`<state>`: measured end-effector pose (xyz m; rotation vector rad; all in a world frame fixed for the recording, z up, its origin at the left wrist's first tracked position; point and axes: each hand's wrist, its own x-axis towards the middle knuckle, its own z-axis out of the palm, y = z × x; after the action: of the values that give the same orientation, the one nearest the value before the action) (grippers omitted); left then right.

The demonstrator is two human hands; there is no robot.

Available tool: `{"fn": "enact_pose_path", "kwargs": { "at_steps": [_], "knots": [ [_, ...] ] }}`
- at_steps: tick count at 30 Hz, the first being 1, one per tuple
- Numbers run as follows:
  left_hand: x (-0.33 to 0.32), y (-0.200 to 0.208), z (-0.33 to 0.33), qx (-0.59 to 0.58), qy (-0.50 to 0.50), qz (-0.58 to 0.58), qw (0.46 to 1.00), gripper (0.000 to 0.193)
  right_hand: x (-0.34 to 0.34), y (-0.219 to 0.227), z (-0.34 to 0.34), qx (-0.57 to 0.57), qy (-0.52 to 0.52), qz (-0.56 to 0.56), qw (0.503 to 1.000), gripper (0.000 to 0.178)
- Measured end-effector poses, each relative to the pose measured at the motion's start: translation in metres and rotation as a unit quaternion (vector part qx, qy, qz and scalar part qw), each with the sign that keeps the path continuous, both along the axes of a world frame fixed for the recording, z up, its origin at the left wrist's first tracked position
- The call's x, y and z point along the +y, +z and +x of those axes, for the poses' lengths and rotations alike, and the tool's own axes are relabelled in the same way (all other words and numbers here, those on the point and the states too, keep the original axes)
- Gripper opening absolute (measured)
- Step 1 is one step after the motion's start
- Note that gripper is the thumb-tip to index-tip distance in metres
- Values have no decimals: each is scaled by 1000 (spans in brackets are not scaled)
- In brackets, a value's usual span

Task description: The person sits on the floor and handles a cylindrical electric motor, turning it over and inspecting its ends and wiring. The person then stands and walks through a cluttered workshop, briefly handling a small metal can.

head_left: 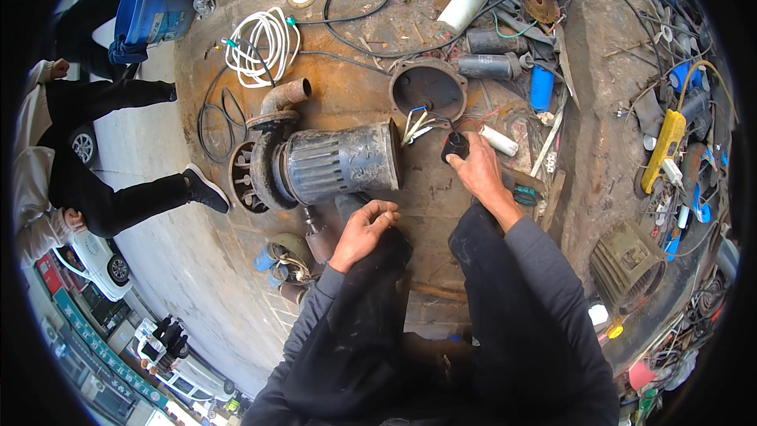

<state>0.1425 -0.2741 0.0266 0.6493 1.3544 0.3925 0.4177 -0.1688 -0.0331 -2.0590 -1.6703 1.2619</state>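
Note:
My right hand (479, 170) is closed around a small black cylindrical piece (455, 145), near the wires (420, 123). These white and blue-tipped wires come out beside the open end of a pump motor (339, 159). The motor lies on its side, its ribbed grey casing worn and a rusty elbow pipe (285, 95) at its far left. Above the wires sits a round, dark metal cover (428, 88), hollow side up. My left hand (363, 233) is over my left knee, fingers curled in with thumb against them; whether anything small is between them is hidden.
A coiled white hose-like cable (264, 47) and a looping black cable (359, 17) lie beyond the pump. Grey cylinders (485, 65) and a blue one (542, 88) are at the far right. A finned motor (627, 267) sits right. Another person's shoe (206, 188) is left.

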Motion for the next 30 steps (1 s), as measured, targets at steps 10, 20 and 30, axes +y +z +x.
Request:
{"fn": "enact_pose_path", "kwargs": {
  "at_steps": [10,20,30],
  "knots": [
    [4,4,-1,-9,16,-21,1000,29,11,44,5,7,-18,5,1000,47],
    [-1,1,-4,-22,31,-10,999,29,86,35,-23,28,147,309,939,40],
    [7,6,-8,-82,109,-94,986,34,55,41,-13,104,-31,221,969,22]
  ]
}}
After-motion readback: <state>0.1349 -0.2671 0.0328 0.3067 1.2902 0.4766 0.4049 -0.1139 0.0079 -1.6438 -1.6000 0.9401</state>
